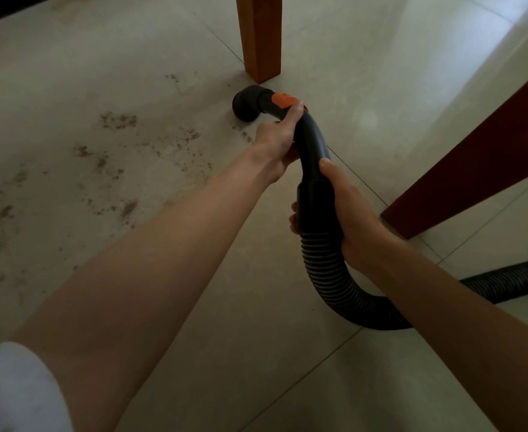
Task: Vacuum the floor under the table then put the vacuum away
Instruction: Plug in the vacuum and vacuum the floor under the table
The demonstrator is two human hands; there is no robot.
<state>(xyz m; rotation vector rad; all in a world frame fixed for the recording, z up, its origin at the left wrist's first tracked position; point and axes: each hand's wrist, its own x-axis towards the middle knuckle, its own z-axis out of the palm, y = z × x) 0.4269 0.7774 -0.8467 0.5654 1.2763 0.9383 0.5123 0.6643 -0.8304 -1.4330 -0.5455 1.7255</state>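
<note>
A black vacuum hose [328, 269] curves across the tiled floor [318, 73] from the right edge toward the middle. Its rigid curved handle ends in a round black nozzle [246, 103] with an orange button [282, 100], held low just in front of a light wooden table leg [260, 35]. My left hand [276, 138] grips the handle right behind the orange button. My right hand [346, 210] grips the collar where the ribbed hose joins the handle. Brown crumbs and dirt [113, 157] lie scattered on the tiles left of the nozzle.
A darker reddish-brown leg or panel [474, 163] slants down to the floor at the right, close to my right hand. The ribbed hose runs off the right edge behind it. The vacuum's body is out of view.
</note>
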